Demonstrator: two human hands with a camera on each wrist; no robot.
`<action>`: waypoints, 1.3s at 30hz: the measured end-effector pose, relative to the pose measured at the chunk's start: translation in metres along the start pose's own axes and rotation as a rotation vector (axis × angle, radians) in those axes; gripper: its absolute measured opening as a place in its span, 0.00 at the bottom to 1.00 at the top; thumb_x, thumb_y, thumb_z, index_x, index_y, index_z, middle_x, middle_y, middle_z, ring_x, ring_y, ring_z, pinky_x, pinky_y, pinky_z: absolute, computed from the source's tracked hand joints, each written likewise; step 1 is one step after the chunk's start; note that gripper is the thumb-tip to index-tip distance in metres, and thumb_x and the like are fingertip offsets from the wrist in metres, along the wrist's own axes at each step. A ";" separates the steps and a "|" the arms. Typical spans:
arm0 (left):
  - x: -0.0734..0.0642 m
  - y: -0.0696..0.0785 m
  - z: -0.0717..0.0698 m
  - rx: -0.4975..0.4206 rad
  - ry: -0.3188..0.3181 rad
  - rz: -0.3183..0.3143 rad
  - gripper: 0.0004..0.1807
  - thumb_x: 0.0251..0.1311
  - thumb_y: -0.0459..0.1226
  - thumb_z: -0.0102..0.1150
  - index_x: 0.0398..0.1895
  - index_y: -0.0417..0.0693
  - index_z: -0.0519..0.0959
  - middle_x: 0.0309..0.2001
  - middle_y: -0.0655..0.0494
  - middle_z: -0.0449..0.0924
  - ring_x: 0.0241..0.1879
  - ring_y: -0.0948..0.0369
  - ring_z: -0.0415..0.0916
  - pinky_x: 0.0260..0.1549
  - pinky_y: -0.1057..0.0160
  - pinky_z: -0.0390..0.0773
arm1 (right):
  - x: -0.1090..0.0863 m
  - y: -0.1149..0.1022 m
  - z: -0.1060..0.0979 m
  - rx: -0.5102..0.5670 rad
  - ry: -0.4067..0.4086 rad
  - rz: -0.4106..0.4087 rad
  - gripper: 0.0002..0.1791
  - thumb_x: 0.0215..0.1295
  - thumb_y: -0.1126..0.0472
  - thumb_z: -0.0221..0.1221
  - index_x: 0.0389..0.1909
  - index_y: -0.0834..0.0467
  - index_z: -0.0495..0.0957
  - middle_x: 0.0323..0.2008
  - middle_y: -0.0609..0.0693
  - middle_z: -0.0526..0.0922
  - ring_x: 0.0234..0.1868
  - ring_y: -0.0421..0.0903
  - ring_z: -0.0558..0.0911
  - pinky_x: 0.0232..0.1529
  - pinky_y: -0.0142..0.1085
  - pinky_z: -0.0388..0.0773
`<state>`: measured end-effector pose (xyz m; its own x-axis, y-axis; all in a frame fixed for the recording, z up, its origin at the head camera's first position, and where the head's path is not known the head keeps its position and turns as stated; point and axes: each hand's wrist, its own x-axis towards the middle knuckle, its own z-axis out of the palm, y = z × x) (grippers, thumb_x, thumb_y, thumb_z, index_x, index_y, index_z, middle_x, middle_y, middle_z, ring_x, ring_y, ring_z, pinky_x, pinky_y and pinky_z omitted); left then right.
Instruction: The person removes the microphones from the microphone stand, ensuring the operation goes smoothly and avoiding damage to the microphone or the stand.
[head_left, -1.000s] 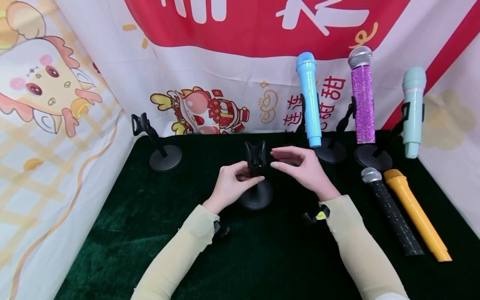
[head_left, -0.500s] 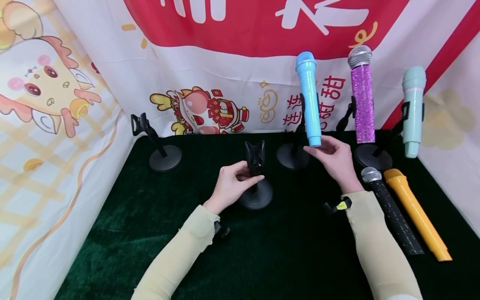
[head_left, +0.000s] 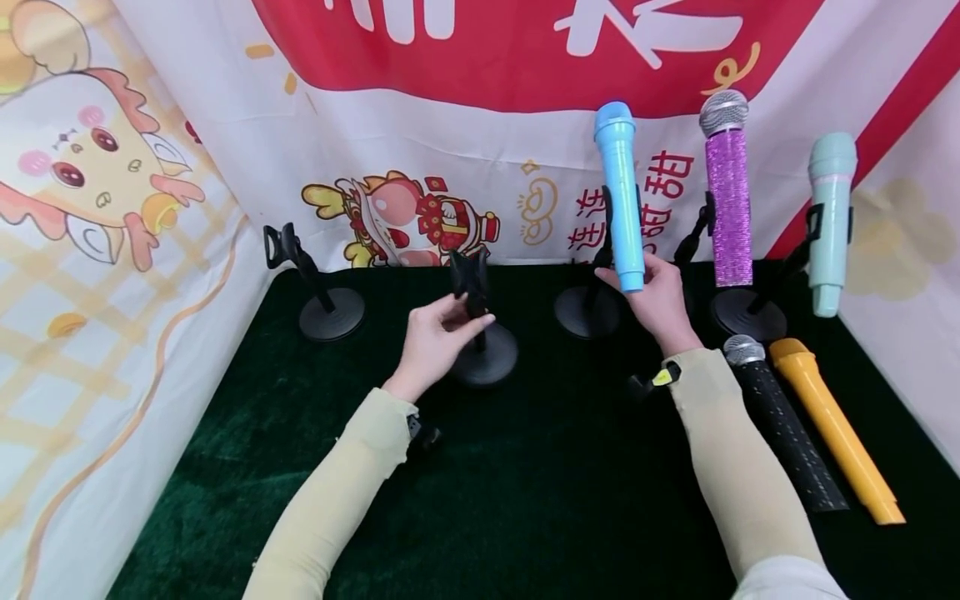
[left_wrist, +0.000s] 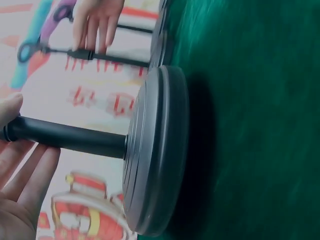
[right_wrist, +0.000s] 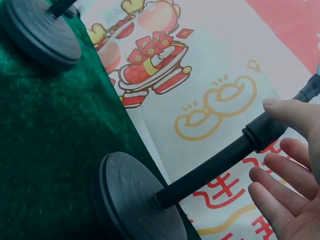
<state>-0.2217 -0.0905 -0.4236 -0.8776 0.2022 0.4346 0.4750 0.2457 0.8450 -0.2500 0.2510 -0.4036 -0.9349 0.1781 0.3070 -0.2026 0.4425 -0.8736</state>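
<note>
In the head view, my left hand (head_left: 429,343) pinches the pole of a black microphone stand (head_left: 487,358) whose cradle holds nothing. The left wrist view shows thumb and fingers about its pole, with a dark shadow under the round base (left_wrist: 157,150). My right hand (head_left: 660,307) is at another stand (head_left: 587,313), which bears a light blue microphone (head_left: 621,200). In the right wrist view, the thumb lies against the collar of that stand's pole (right_wrist: 215,172); the other fingers are loosely extended below it. The microphone's lower end partly covers this hand in the head view.
A purple glittery microphone (head_left: 730,200) and a pale green microphone (head_left: 831,217) stand in cradles at the right. Black (head_left: 787,425) and yellow (head_left: 840,429) microphones lie on the green cloth (head_left: 570,500). Another stand (head_left: 332,315) is at the back left.
My left hand has shifted its stand left and away from me. The right hand went right, from beside that stand to the light blue microphone's stand, then slightly back left.
</note>
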 end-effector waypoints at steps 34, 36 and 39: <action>0.022 0.006 -0.071 0.243 0.478 0.021 0.53 0.52 0.52 0.78 0.79 0.67 0.58 0.76 0.72 0.58 0.73 0.70 0.55 0.72 0.63 0.54 | -0.037 -0.052 0.009 0.038 -0.060 -0.156 0.17 0.59 0.51 0.75 0.39 0.58 0.85 0.29 0.51 0.82 0.34 0.46 0.74 0.39 0.32 0.72; 0.015 0.026 -0.062 0.218 0.500 0.153 0.52 0.50 0.41 0.82 0.78 0.57 0.63 0.75 0.64 0.62 0.73 0.66 0.58 0.72 0.60 0.56 | -0.047 -0.058 0.011 0.076 -0.100 -0.166 0.15 0.59 0.56 0.75 0.43 0.59 0.85 0.33 0.51 0.86 0.34 0.45 0.77 0.39 0.30 0.75; 0.004 0.053 -0.043 0.160 0.440 0.284 0.51 0.42 0.29 0.83 0.73 0.42 0.68 0.72 0.52 0.68 0.72 0.58 0.63 0.72 0.56 0.59 | -0.061 -0.064 0.019 0.158 -0.172 -0.209 0.14 0.59 0.66 0.74 0.45 0.61 0.85 0.36 0.53 0.88 0.35 0.43 0.84 0.41 0.30 0.81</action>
<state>-0.2029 -0.1175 -0.3638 -0.6414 -0.1252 0.7570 0.6707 0.3877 0.6324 -0.1859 0.1956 -0.3734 -0.9012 -0.0591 0.4294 -0.4255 0.3092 -0.8505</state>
